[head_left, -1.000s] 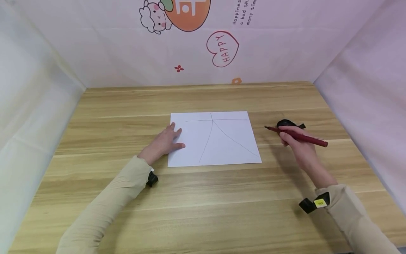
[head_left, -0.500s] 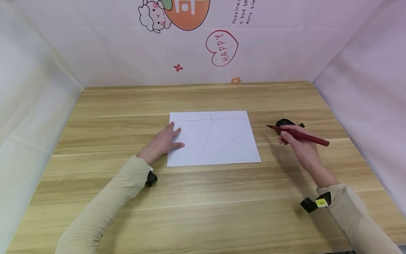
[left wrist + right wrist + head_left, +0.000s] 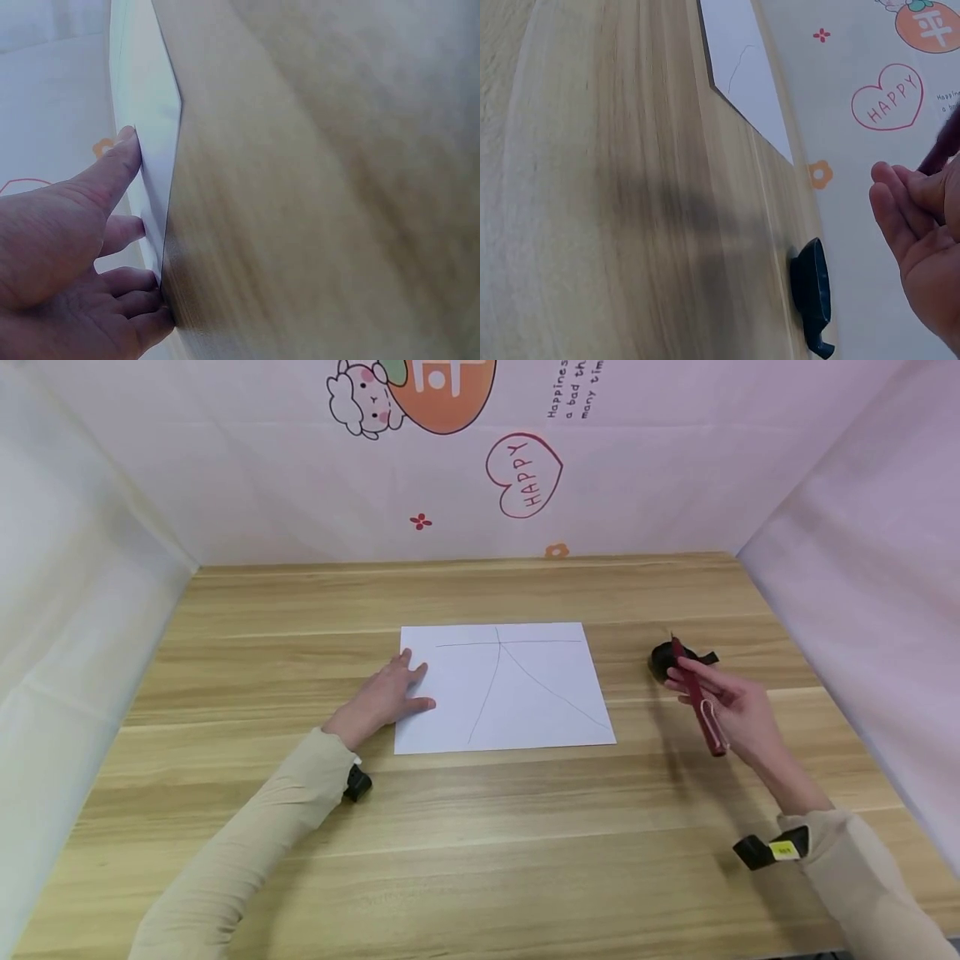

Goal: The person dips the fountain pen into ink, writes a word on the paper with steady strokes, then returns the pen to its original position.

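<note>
My left hand (image 3: 381, 695) rests at the left edge of a white sheet of paper (image 3: 551, 693), fingers spread, with the thumb and fingertips over the edge. Thin dark lines cross the sheet: one nearly level near the top, two running downward from it. In the left wrist view, the extended thumb and fingers of that hand (image 3: 67, 255) lie along the paper (image 3: 159, 135). Off the sheet's right side, my right hand (image 3: 742, 717) pinches a dark red pen (image 3: 696, 693) with a clip. Its tip points away from me, above the table.
A small black dish-like object (image 3: 662, 662) with a short tail sits behind the pen, partly hidden in the head view; its outline (image 3: 810, 289) shows in the right wrist view. A printed white cloth (image 3: 637, 485) hangs behind the wooden table (image 3: 480, 843), with plain cloth at both sides.
The right hand has turned, swinging the pen from pointing left to pointing away, and has shifted slightly right and nearer. The left hand and paper stay put.
</note>
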Available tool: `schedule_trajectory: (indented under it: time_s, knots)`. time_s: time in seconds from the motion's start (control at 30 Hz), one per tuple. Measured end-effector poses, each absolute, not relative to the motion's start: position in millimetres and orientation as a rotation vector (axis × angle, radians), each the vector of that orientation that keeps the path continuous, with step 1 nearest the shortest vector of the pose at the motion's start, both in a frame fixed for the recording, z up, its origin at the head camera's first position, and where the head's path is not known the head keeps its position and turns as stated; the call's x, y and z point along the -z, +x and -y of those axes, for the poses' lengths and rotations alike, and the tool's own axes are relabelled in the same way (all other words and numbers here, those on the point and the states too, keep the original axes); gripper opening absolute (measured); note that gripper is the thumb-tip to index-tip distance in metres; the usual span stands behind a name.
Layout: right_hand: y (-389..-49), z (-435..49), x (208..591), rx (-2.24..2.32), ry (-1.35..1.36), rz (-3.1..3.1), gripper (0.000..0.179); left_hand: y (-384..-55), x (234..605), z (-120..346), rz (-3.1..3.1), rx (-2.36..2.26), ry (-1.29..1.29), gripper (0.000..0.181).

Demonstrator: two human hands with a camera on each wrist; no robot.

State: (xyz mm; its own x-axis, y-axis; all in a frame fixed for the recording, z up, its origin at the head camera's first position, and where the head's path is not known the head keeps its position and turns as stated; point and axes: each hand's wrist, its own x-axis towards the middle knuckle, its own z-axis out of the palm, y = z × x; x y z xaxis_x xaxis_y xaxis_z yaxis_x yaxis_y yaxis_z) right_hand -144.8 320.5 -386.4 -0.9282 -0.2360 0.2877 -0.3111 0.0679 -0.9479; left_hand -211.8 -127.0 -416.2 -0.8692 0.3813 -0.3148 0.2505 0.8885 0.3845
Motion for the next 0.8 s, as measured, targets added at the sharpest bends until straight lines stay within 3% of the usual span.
schedule_trajectory:
  time_s: [0.47, 0.8]
  knots:
    - [-139, -329, 393, -1.918, 0.296, 2.144, 0.031, -212, 419, 124, -2.667, -0.48, 0.468, 0.072]
    - [-144, -339, 390, -1.181, 0.134, 2.537, 0.021, -213, 419, 126, -2.68, -0.492, 0.479, 0.071]
